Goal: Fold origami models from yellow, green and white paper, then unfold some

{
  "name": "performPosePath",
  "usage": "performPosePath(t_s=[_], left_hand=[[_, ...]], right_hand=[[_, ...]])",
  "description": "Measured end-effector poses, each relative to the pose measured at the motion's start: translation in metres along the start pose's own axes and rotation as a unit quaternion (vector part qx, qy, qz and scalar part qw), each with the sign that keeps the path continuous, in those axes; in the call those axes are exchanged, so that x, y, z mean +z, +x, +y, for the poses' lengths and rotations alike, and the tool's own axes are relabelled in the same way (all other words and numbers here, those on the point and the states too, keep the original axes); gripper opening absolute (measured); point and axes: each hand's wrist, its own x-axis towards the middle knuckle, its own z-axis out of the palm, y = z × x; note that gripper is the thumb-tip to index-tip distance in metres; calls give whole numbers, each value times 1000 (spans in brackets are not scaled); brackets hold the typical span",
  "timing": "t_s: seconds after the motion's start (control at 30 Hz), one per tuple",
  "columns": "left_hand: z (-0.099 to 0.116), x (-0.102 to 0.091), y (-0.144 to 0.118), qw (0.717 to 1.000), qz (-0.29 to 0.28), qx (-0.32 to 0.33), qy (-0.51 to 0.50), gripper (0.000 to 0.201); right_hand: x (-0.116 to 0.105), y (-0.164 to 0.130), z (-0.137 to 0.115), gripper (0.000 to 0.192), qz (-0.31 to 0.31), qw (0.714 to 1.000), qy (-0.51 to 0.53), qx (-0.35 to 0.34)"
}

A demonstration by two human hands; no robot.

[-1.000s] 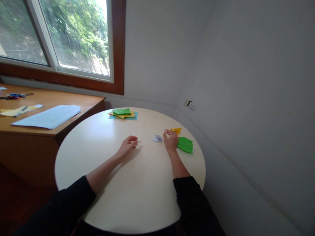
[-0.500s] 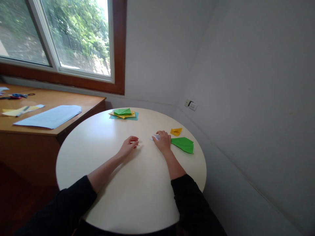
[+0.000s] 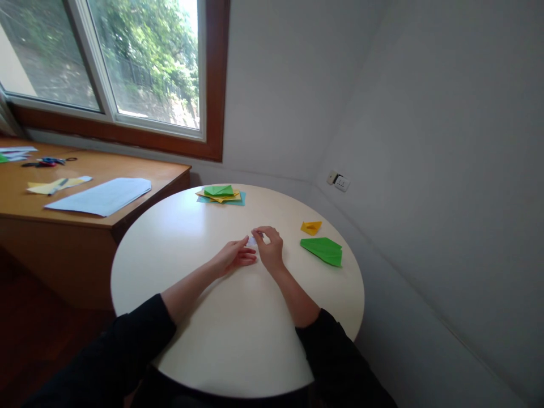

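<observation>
My right hand (image 3: 270, 247) pinches a small white piece of folded paper (image 3: 252, 241) over the middle of the round white table (image 3: 238, 340). Just left of it, my left hand (image 3: 233, 256) has its thumb raised and its fingers apart, close to the paper; whether it touches the paper I cannot tell. The fingers hide much of the paper. To the right of my hands lie a green folded paper (image 3: 323, 250) and a smaller yellow folded paper (image 3: 311, 228).
A pile of green, yellow and blue papers (image 3: 221, 194) rests at the table's far edge. On the left, a wooden desk (image 3: 170, 173) bears light blue sheets (image 3: 102, 196), yellow paper (image 3: 51, 187) and scissors (image 3: 49, 162). A wall socket (image 3: 341, 183) is beyond the table.
My right hand has moved left, away from the green paper, with the white paper. The left hand has come toward it and spread its fingers. The view has shifted slightly left.
</observation>
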Motion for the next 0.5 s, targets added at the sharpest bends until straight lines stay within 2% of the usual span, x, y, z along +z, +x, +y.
performPosePath(t_s=[0.07,0.13,0.23,0.33,0.5], left_hand=[[0,0,-2,999,-34,-2,-12,28],[-1,-1,-2,999,-45,2,-9,21],[-4,-2,0,999,-38,4,7,17],[-6,-4,2,999,-23,26,29,20],[-6,-7,4,996,12,55,67,27]], right_hand=[[6,-4,-10,13,1,998,56,32],[10,-7,-14,13,11,993,92,71],[15,-9,-15,14,23,980,142,135],[18,-9,-15,14,15,956,222,192],[18,-7,-16,19,10,919,302,254]])
